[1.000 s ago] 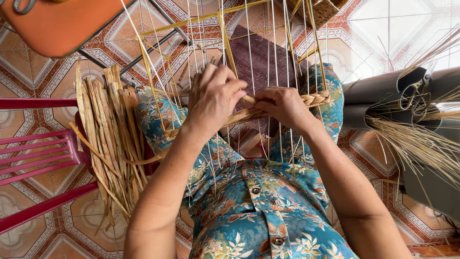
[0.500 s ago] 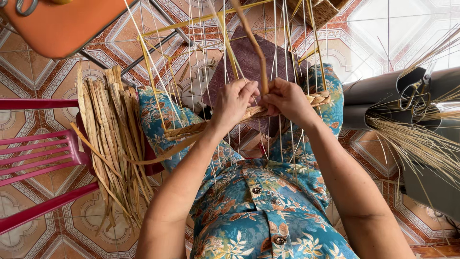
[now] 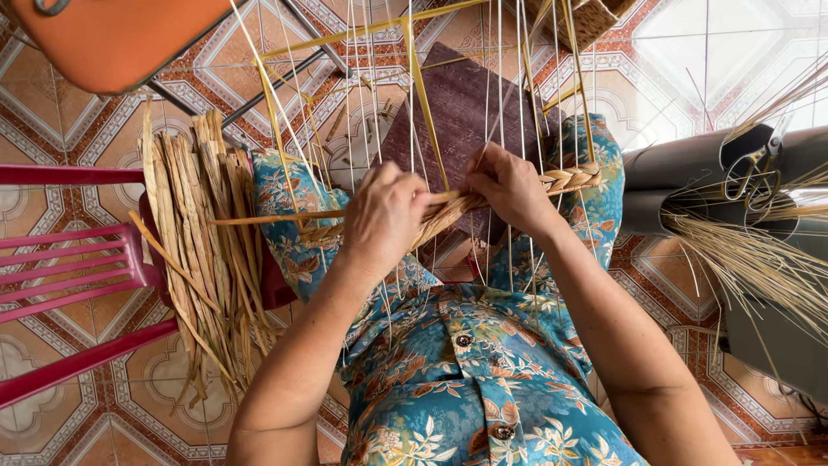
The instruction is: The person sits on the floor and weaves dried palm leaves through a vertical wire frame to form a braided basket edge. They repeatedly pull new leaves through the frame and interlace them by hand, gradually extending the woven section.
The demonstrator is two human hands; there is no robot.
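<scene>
Because the braided straw band (image 3: 483, 203) stretched across the lap looks light, pliant and easily frayed (best pinched near the plait), left hand (image 3: 384, 220) and right hand (image 3: 509, 185) have fingers clamped on it, dried straw bundle (image 3: 203, 242) lying alongside.

Home craft corner — patterned floor tiles (image 3: 103, 406), straw bundles (image 3: 203, 250), plastic chair (image 3: 69, 276).

Two hands (image 3: 384, 216), one braid (image 3: 483, 200)
</scene>
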